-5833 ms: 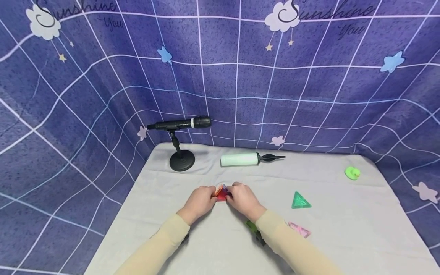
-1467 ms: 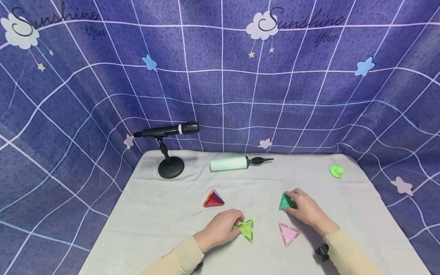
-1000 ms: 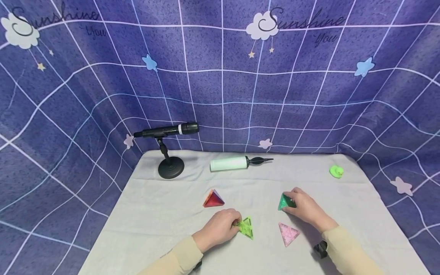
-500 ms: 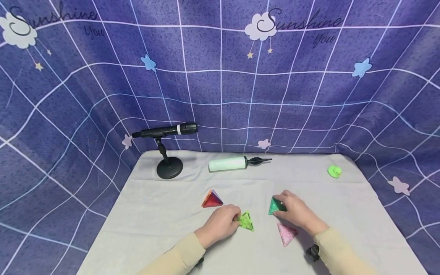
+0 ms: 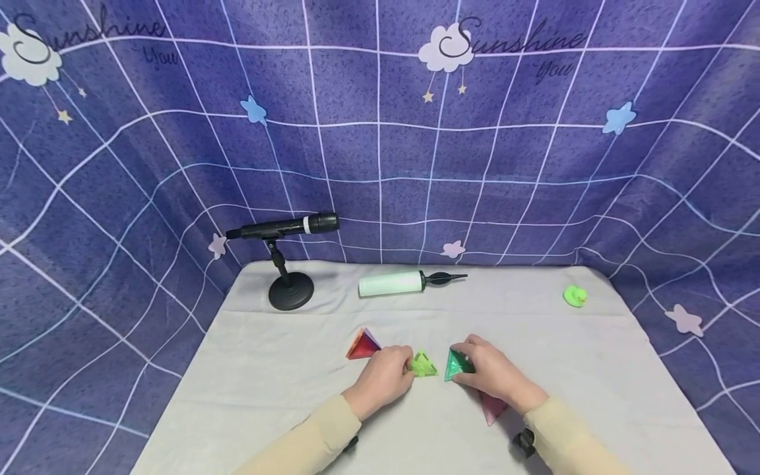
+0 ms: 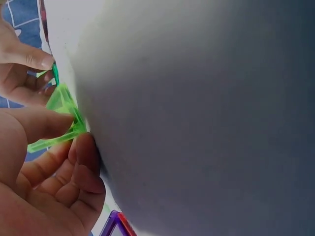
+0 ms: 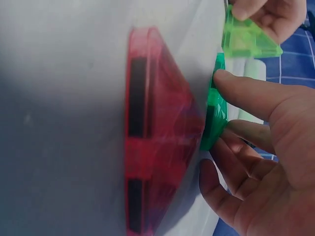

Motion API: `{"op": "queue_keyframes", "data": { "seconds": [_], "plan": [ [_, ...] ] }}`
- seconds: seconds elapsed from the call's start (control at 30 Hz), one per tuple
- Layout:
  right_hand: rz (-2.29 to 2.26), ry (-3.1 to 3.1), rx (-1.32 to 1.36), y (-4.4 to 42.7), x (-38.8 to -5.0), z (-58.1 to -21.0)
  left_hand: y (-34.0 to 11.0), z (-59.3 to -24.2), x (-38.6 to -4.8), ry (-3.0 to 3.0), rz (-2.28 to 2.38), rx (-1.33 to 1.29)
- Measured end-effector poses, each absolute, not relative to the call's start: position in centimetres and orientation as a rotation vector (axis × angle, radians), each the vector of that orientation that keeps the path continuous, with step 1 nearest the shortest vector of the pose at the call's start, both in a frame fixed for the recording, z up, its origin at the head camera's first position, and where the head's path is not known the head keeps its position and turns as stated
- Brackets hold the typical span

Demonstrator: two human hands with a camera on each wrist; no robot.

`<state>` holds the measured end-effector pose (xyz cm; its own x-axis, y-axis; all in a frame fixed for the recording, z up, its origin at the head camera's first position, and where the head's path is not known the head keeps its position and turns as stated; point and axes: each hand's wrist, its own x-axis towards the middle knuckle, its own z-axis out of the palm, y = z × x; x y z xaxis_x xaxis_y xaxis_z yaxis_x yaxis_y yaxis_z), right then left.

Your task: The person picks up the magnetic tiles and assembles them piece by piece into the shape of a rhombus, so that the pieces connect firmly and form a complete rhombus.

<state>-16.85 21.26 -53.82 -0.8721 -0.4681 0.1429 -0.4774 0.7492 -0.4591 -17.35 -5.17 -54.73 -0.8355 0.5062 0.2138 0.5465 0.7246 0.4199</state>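
Note:
My left hand [image 5: 382, 375] pinches a lime-green triangular magnetic tile [image 5: 423, 365] by its left corner, thumb and fingertips on it in the left wrist view. A short gap to the right, my right hand [image 5: 495, 373] grips a teal-green triangular magnetic tile [image 5: 456, 364] between thumb and fingers. Under the right hand and wrist lies a pink triangular tile [image 5: 491, 408], partly hidden; it looms large in the right wrist view [image 7: 162, 132]. Just behind the left hand stands a small pyramid [image 5: 362, 345] of red, orange and purple tiles, its right corner covered by the hand.
At the back left a black microphone [image 5: 285, 226] sits on a round-based stand [image 5: 291, 291]. A pale green hand pump [image 5: 392, 284] lies near the back edge. A green toy duck [image 5: 574, 296] sits back right. Blue-purple curtains [image 5: 380, 152] rise behind the white-clothed table [image 5: 249, 396].
The pyramid, held by both hands earlier, now stands released. Since then the hands have taken the lime and teal tiles; these have moved toward each other, the lime one turned and the teal one slid left.

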Motion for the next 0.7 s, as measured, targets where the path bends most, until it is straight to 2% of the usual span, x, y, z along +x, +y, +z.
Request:
{"op": "queue_keyframes", "data": {
  "seconds": [0.7],
  "plan": [
    [0.801,-2.971,0.828,18.7,-16.7,-53.3,-3.6,-54.5,-18.0,-2.91,-0.628,-0.812]
  ]
}}
